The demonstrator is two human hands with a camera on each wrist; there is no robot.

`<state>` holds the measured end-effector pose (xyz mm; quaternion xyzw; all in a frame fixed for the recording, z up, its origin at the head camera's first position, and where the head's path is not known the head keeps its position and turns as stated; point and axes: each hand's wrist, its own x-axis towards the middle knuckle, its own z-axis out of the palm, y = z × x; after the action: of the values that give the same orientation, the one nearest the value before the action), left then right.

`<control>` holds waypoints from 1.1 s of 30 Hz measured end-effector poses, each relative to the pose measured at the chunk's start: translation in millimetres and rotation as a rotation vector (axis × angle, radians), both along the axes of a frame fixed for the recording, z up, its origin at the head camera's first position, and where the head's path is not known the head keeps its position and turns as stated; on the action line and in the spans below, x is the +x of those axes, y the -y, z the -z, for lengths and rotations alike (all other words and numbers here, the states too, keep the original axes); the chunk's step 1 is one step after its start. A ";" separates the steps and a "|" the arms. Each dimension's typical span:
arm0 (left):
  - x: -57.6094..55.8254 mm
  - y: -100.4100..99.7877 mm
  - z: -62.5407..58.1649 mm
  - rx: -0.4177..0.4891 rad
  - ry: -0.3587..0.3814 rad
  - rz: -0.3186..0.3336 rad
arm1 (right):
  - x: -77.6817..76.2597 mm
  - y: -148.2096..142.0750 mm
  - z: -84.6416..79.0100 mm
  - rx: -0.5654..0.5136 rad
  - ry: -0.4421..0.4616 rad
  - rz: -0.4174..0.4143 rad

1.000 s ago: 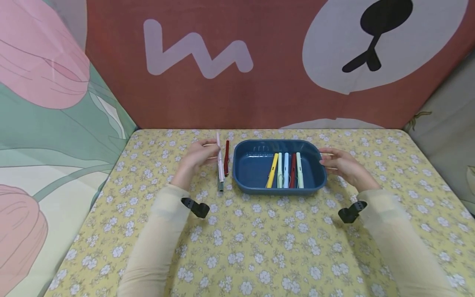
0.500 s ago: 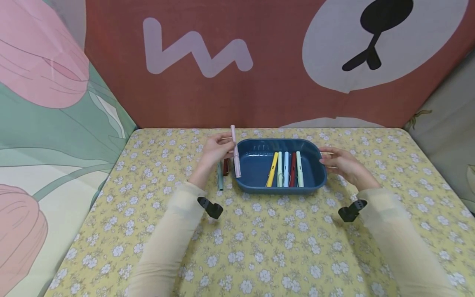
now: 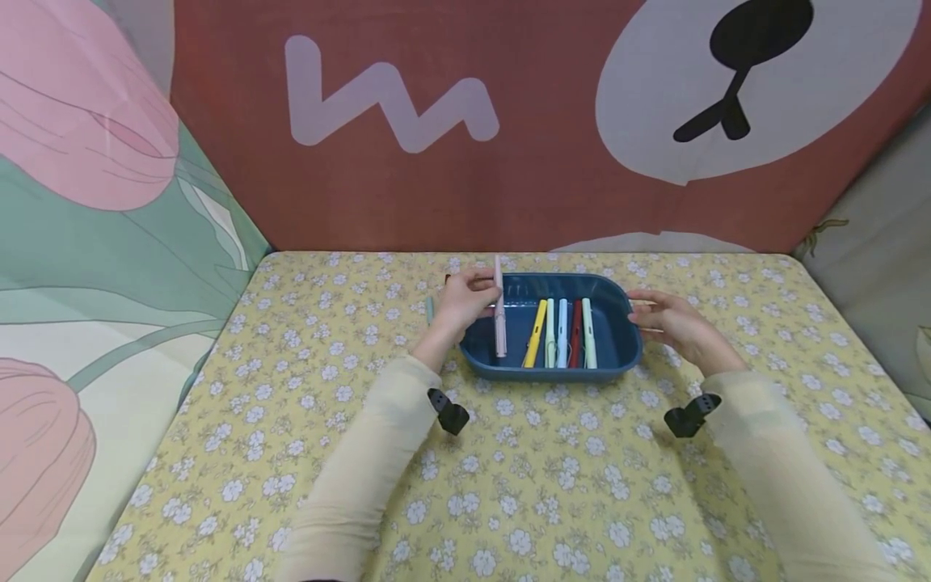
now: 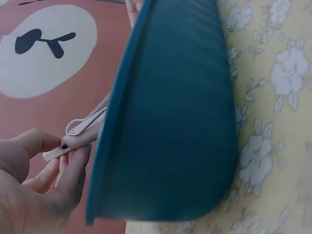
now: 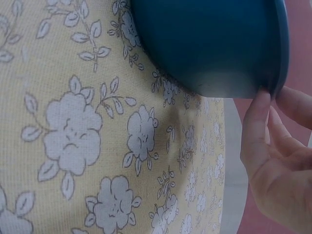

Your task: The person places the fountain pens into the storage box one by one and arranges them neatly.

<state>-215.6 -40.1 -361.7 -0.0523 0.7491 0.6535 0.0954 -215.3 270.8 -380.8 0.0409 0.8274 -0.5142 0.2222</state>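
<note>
My left hand pinches a pale pink pen between thumb and fingers, over the left part of a dark blue tray. In the left wrist view the metal clip of the pink pen shows beside the tray's rim. My right hand grips the tray's right rim; the right wrist view has thumb and fingers pinching the rim. Inside the tray lie a yellow pen, a light blue pen, a dark red pen and two pale green pens, one farthest right.
Left of the tray a grey-green pen lies on the flowered tablecloth, partly hidden by my left hand. A dark red end shows just behind that hand. A printed cloth wall rises at the table's far edge.
My left hand has carried the pink pen rightward from the table beside the tray to over the tray's left part. My right hand stays at the right rim, and the tray has not moved.
</note>
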 end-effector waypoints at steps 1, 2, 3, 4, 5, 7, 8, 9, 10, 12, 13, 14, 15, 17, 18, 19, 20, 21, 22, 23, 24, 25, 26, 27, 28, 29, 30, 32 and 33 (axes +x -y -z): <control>0.1 -2.6 1.5 -0.007 0.001 0.006 | 0.2 0.0 0.0 0.000 0.000 0.000; -0.2 -4.8 3.4 -0.008 0.001 0.009 | 0.4 0.0 0.0 0.002 0.000 0.000; -0.5 -7.0 5.1 -0.011 0.000 0.013 | 0.6 -0.1 0.0 0.002 0.000 0.000; -0.7 -9.0 6.9 -0.014 0.002 0.016 | 0.7 -0.1 0.1 0.001 0.000 -0.001; -0.8 -10.8 8.4 -0.021 0.004 0.017 | 0.8 -0.2 0.1 0.001 0.000 -0.002; -1.2 -13.8 11.6 -0.032 0.008 0.019 | 1.0 -0.3 0.3 0.002 -0.003 -0.005; -1.2 -15.1 12.8 -0.039 0.010 0.020 | 0.9 -0.4 0.4 0.002 -0.004 -0.006; -1.1 -16.2 13.8 -0.045 0.011 0.021 | 0.9 -0.5 0.4 0.001 -0.005 -0.007; -1.0 -17.2 14.5 -0.051 0.014 0.022 | 0.9 -0.6 0.5 0.000 -0.006 -0.008; -0.9 -18.9 15.9 -0.057 0.022 0.027 | 0.8 -0.8 0.5 -0.001 -0.008 -0.010; -1.0 -19.5 16.6 -0.060 0.027 0.030 | 0.8 -0.9 0.5 -0.001 -0.009 -0.011; -1.1 -20.1 17.2 -0.062 0.032 0.034 | 0.8 -1.0 0.5 -0.002 -0.010 -0.013; -1.2 -20.7 17.9 -0.063 0.036 0.037 | 0.8 -1.0 0.4 -0.003 -0.010 -0.014; -1.7 -21.6 19.7 -0.065 0.044 0.044 | 0.8 -1.0 0.2 -0.005 -0.011 -0.016; -1.9 -21.9 20.7 -0.068 0.048 0.046 | 0.8 -1.0 0.1 -0.006 -0.010 -0.016; -2.3 -22.3 21.9 -0.069 0.053 0.047 | 0.9 -1.0 0.0 -0.007 -0.011 -0.016; -2.6 -22.8 23.0 -0.071 0.056 0.050 | 0.9 -0.9 -0.1 -0.008 -0.010 -0.016; -2.9 -23.3 24.1 -0.073 0.060 0.052 | 0.9 -0.9 -0.1 -0.008 -0.010 -0.015; -3.2 -23.9 25.1 -0.075 0.065 0.053 | 0.8 -0.9 0.0 -0.008 -0.009 -0.014; -3.6 -24.4 26.0 -0.076 0.068 0.053 | 0.7 -0.8 0.1 -0.008 -0.009 -0.014; -3.9 -24.9 26.8 -0.077 0.071 0.053 | 0.7 -0.8 0.2 -0.008 -0.009 -0.014; -4.1 -25.3 27.3 -0.076 0.075 0.052 | 0.6 -0.8 0.2 -0.008 -0.008 -0.014; -4.1 -25.8 27.7 -0.075 0.079 0.051 | 0.6 -1.1 0.4 -0.009 -0.008 -0.015; -4.2 -26.2 28.1 -0.074 0.085 0.050 | 0.4 -1.1 0.5 -0.009 -0.008 -0.014; -4.2 -26.6 28.5 -0.071 0.091 0.050 | 0.4 -1.1 0.4 -0.010 -0.008 -0.015; -4.2 -26.9 28.9 -0.069 0.097 0.050 | 0.3 -1.1 0.4 -0.010 -0.008 -0.014; -4.1 -27.4 29.2 -0.067 0.104 0.049 | 0.4 -1.1 0.2 -0.012 -0.008 -0.015; -4.0 -28.4 29.9 -0.063 0.114 0.047 | 0.4 -1.4 0.3 -0.015 -0.008 -0.014; -4.1 -28.9 30.3 -0.061 0.117 0.046 | 0.3 -1.4 0.3 -0.015 -0.007 -0.014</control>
<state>-219.7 -11.2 -392.1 -0.0761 0.7630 0.6237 0.1521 -215.0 272.2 -381.0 0.0317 0.8246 -0.5190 0.2230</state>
